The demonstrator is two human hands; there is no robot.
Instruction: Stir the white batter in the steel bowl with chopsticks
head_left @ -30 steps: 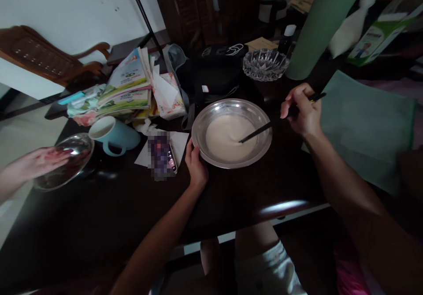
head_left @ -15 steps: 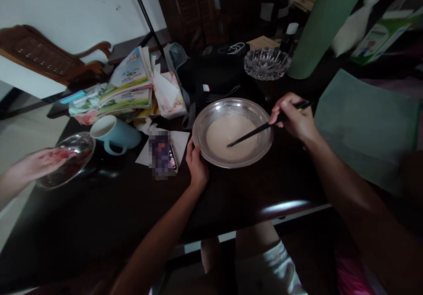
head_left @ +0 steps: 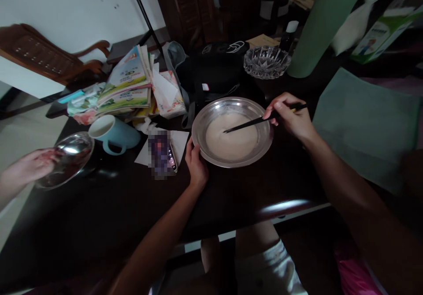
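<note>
A wide metal bowl [head_left: 264, 149] holds a pale, creamy liquid [head_left: 234, 147] and rests on the dark table. My left hand [head_left: 197, 165] grips the bowl's rim at the near left, with the thumb on top and fingers against the outer side. Pinched in my right hand [head_left: 289, 114] are black chopsticks [head_left: 249, 123], slanting down over the right rim. Their tips are in the liquid near its middle. Whether there is one stick or a pair is hard to tell at the lower end. Left of my left hand, a phone [head_left: 163, 154] lies on white paper.
A light-blue mug [head_left: 115, 134] stands left of the phone. Another person's hand [head_left: 36, 165] is over a second metal bowl [head_left: 84, 154]. Books [head_left: 127, 79], a black bag [head_left: 214, 72], a glass ashtray [head_left: 267, 63] and a green cylinder [head_left: 322, 30] line the back.
The chopstick tips have moved slightly up and left through the liquid, and my right hand has shifted a little left. The other person's hand has drawn back left. My left hand stays put.
</note>
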